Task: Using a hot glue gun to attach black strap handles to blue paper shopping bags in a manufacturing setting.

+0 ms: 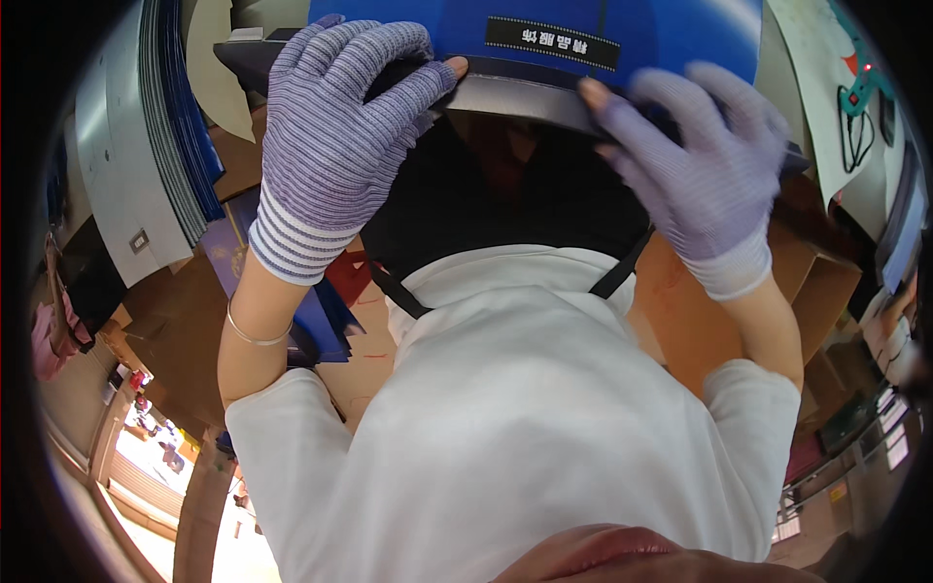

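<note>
A glossy blue cardboard piece (671, 34) with a black label lies at the top of the view. Along its near side runs a dark fold with a silvery-grey edge (525, 97). My left hand (340, 126), in a striped purple-white knitted glove with a bare thumb tip, is closed on the left part of this edge. On the right part, my right hand (695, 155) wears a similar glove and is slightly blurred. Its bare thumb tip presses the edge and another bare fingertip shows below it. The undersides of both grips are hidden.
Stacked flat grey and blue sheets (131, 146) stand at the left. Cardboard boxes (816, 291) are beside me on the right. A teal tool with a black cord (857, 97) lies on a pale surface at the upper right. My lap is under the edge.
</note>
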`<control>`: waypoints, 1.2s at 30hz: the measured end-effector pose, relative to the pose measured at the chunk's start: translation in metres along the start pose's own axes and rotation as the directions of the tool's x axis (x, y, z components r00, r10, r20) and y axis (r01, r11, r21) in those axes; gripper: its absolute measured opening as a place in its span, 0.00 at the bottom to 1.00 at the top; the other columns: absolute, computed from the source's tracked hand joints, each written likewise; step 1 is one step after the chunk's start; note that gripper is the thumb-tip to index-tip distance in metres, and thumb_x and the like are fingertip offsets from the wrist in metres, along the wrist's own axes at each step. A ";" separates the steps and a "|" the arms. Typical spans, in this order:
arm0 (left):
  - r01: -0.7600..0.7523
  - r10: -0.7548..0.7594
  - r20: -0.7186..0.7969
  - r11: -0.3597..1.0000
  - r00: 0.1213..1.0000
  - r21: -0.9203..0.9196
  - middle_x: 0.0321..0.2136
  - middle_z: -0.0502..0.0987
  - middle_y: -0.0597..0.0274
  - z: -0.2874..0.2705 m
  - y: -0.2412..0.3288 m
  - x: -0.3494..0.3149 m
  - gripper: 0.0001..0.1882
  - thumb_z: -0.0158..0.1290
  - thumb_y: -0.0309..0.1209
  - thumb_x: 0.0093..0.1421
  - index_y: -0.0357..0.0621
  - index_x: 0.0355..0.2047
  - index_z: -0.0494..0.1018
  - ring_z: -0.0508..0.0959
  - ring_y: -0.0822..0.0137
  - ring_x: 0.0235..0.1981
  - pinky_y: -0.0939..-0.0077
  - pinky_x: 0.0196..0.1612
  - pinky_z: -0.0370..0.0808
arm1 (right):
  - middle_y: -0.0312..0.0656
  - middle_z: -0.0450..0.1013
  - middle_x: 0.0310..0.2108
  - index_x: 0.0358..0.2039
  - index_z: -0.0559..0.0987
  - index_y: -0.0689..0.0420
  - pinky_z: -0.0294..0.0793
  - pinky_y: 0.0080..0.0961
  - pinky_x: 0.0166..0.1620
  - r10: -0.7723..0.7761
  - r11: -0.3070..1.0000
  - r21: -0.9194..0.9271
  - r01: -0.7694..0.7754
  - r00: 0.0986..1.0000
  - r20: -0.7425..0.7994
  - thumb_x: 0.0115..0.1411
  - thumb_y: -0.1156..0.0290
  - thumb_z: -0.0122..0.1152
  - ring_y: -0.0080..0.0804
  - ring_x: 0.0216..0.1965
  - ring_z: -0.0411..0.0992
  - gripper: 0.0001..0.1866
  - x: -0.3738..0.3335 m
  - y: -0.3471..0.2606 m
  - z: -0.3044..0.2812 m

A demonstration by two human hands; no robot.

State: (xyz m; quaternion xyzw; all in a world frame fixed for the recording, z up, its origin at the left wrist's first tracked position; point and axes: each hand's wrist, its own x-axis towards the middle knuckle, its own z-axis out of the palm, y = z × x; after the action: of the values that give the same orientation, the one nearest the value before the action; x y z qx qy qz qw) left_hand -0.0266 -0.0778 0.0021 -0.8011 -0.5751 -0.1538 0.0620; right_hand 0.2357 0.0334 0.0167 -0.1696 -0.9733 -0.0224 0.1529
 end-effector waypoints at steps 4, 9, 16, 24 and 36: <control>0.018 -0.017 0.012 0.999 1.000 -0.030 0.39 0.78 0.63 0.001 -0.003 -0.003 0.19 0.66 0.31 0.47 0.55 0.43 0.81 0.77 0.60 0.41 0.62 0.49 0.74 | 0.33 0.75 0.42 0.40 0.83 0.46 0.68 0.36 0.49 0.066 0.998 -0.023 -0.064 0.993 0.094 0.40 0.65 0.73 0.38 0.44 0.71 0.22 -0.023 0.016 -0.015; 0.061 -0.048 0.103 0.990 0.994 -0.129 0.43 0.76 0.60 -0.016 -0.027 -0.006 0.22 0.65 0.29 0.48 0.50 0.47 0.78 0.75 0.56 0.46 0.60 0.54 0.73 | 0.34 0.74 0.42 0.41 0.81 0.45 0.69 0.39 0.51 0.041 0.998 -0.057 -0.032 0.986 0.161 0.41 0.62 0.74 0.36 0.43 0.71 0.23 -0.022 0.027 -0.026; -0.055 0.096 0.311 0.989 0.945 -0.138 0.49 0.73 0.58 -0.038 -0.050 0.007 0.24 0.61 0.24 0.49 0.46 0.49 0.74 0.71 0.54 0.53 0.63 0.60 0.67 | 0.41 0.73 0.39 0.43 0.77 0.55 0.68 0.38 0.53 -0.059 0.986 0.169 0.003 0.942 0.329 0.46 0.69 0.70 0.42 0.44 0.71 0.22 -0.001 0.049 -0.032; 0.067 0.170 0.487 0.900 0.857 -0.432 0.37 0.74 0.58 -0.051 -0.028 0.049 0.17 0.62 0.26 0.47 0.45 0.39 0.76 0.71 0.53 0.43 0.61 0.50 0.67 | 0.40 0.72 0.34 0.39 0.76 0.54 0.68 0.35 0.52 -0.190 0.893 0.441 -0.090 0.813 0.550 0.43 0.77 0.66 0.43 0.41 0.69 0.19 0.005 0.065 -0.044; -0.423 0.430 0.510 0.896 0.745 -0.137 0.33 0.76 0.63 -0.054 -0.004 0.093 0.04 0.58 0.28 0.47 0.50 0.26 0.80 0.75 0.61 0.40 0.65 0.46 0.72 | 0.38 0.71 0.40 0.37 0.78 0.54 0.67 0.38 0.47 -0.366 0.923 0.303 0.239 0.787 0.497 0.39 0.82 0.64 0.41 0.42 0.69 0.20 0.033 0.069 -0.055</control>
State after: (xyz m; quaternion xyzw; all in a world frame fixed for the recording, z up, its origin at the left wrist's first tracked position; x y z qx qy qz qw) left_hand -0.0126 -0.0074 0.0823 -0.9222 -0.3704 0.0868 -0.0700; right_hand 0.2448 0.1036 0.0787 0.0086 -0.9867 0.1120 -0.1176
